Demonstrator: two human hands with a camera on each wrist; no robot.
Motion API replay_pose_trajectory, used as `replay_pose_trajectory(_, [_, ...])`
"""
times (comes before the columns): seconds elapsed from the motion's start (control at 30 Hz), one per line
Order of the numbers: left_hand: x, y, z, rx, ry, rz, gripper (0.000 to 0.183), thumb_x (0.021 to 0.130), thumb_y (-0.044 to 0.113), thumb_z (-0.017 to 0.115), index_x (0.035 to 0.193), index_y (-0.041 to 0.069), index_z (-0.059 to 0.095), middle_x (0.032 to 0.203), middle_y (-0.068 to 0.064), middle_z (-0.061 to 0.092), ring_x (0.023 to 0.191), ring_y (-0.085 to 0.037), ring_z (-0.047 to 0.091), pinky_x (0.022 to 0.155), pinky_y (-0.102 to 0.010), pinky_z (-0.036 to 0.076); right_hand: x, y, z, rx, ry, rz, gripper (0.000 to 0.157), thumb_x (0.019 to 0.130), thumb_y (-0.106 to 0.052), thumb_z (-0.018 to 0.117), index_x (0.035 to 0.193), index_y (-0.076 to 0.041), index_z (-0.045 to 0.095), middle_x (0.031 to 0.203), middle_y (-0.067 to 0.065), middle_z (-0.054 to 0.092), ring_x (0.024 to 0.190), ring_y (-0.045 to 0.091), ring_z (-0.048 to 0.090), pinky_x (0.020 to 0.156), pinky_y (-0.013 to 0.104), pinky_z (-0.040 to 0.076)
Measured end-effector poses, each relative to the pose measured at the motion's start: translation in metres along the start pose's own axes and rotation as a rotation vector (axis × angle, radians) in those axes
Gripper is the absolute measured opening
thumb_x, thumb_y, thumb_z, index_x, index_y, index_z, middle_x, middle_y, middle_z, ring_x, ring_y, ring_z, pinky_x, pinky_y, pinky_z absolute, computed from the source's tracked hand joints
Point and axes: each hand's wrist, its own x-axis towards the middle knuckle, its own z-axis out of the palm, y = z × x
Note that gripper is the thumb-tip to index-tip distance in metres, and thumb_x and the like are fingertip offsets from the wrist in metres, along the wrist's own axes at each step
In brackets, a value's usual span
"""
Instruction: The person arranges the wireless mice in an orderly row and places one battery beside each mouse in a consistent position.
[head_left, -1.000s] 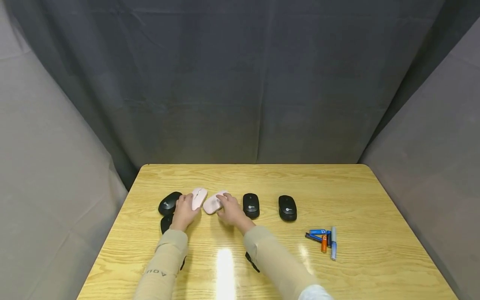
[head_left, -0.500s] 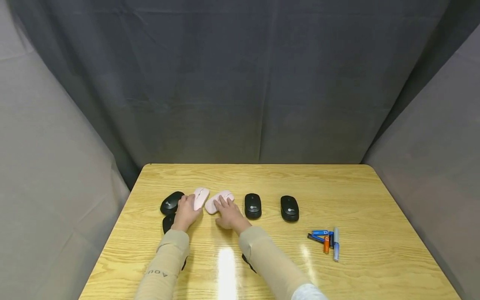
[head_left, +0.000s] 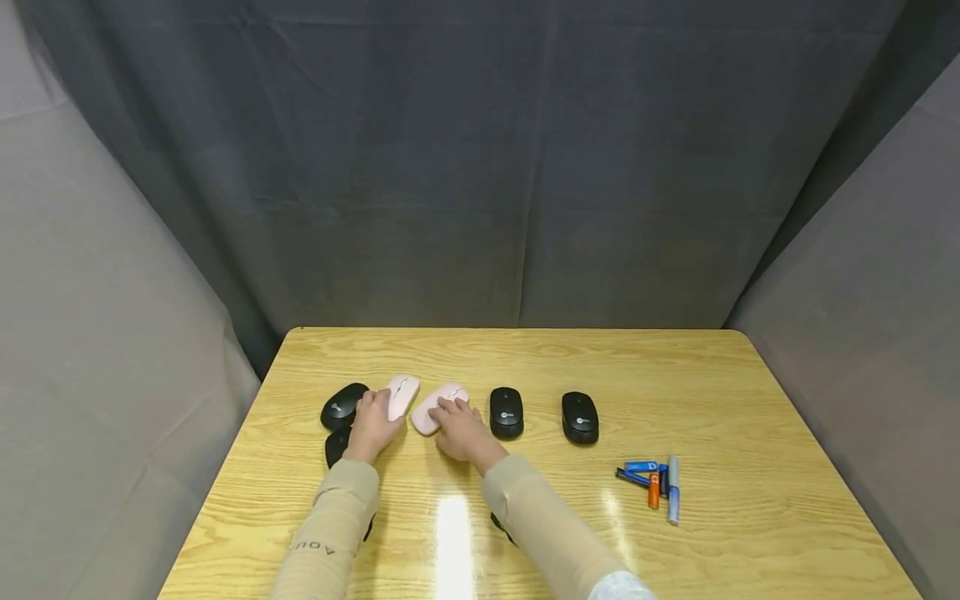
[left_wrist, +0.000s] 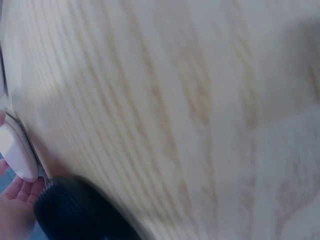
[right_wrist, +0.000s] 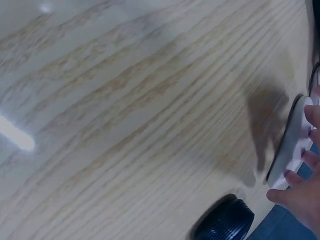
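Two pale pink computer mice lie side by side on the table, tilted the same way. My left hand [head_left: 372, 423] grips the left pink mouse [head_left: 402, 396]; in the left wrist view its fingertips reach around that mouse's edge. On the right pink mouse [head_left: 429, 412] rest the extended fingers of my right hand [head_left: 461, 432], with the thumb apart from it. The right wrist view shows these fingertips along the mouse [right_wrist: 292, 142]. Just left of my left hand sit a black mouse [head_left: 342, 408] and another black mouse [head_left: 337, 447], partly hidden by the hand.
Right of my right hand stand a black mouse [head_left: 506, 412] and, farther along, another black mouse [head_left: 580, 417]. Near the table's [head_left: 765, 500] right part lie several batteries or markers [head_left: 654, 487] in blue, orange and grey. Grey curtains [head_left: 480, 167] enclose the back and sides.
My right hand has shifted its fingers from the right pink mouse's side onto its top. That mouse has turned slightly, its near end moving towards me. My left hand stays in place.
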Motion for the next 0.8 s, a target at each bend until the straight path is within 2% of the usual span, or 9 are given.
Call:
replay_pose_trajectory(0.23, [0.001, 0.000, 0.000, 0.001, 0.013, 0.005, 0.059, 0.077, 0.020, 0.069, 0.127, -0.004, 0.048, 0.117, -0.024, 0.045, 0.105, -0.038, 0.042, 0.086, -0.047, 0.041, -0.005, 0.001, 0.004, -0.044, 0.053, -0.044, 0.048, 0.093, -0.032, 0.051, 0.139, -0.025, 0.041, 0.130, 0.003, 0.043, 0.122, 0.029, 0.036, 0.096, 0.058, 0.032])
replay_pose_trajectory(0.33, [0.001, 0.000, 0.001, 0.001, 0.006, 0.007, 0.059, 0.077, 0.020, 0.069, 0.127, -0.003, 0.048, 0.117, -0.024, 0.045, 0.105, -0.038, 0.042, 0.086, -0.046, 0.041, -0.007, 0.002, 0.010, -0.055, 0.100, -0.042, 0.043, 0.092, -0.035, 0.051, 0.134, -0.023, 0.048, 0.122, 0.003, 0.045, 0.115, 0.027, 0.039, 0.092, 0.055, 0.037])
replay_pose_trajectory(0.57, [0.000, 0.000, 0.000, -0.003, 0.007, 0.005, 0.060, 0.076, 0.020, 0.069, 0.126, -0.004, 0.048, 0.117, -0.024, 0.045, 0.106, -0.038, 0.042, 0.087, -0.047, 0.041, -0.011, 0.001, 0.024, 0.031, 0.230, -0.035, 0.037, 0.088, -0.037, 0.058, 0.118, -0.016, 0.060, 0.112, 0.004, 0.045, 0.111, 0.028, 0.040, 0.085, 0.047, 0.043])
replay_pose_trajectory(0.73, [0.000, 0.002, -0.001, -0.005, 0.008, 0.005, 0.060, 0.076, 0.020, 0.070, 0.126, -0.004, 0.048, 0.116, -0.024, 0.045, 0.104, -0.038, 0.043, 0.086, -0.046, 0.041, -0.014, 0.000, 0.028, 0.056, 0.300, -0.044, 0.034, 0.083, -0.034, 0.065, 0.109, -0.012, 0.062, 0.110, 0.006, 0.046, 0.110, 0.029, 0.041, 0.086, 0.038, 0.046])
replay_pose_trajectory(0.8, [0.000, 0.002, -0.001, -0.003, 0.008, 0.001, 0.060, 0.076, 0.020, 0.069, 0.126, -0.004, 0.048, 0.116, -0.024, 0.045, 0.104, -0.038, 0.043, 0.085, -0.046, 0.042, -0.015, 0.000, 0.029, 0.065, 0.317, -0.048, 0.036, 0.083, -0.032, 0.066, 0.113, -0.011, 0.061, 0.110, 0.007, 0.046, 0.110, 0.029, 0.041, 0.088, 0.036, 0.045])
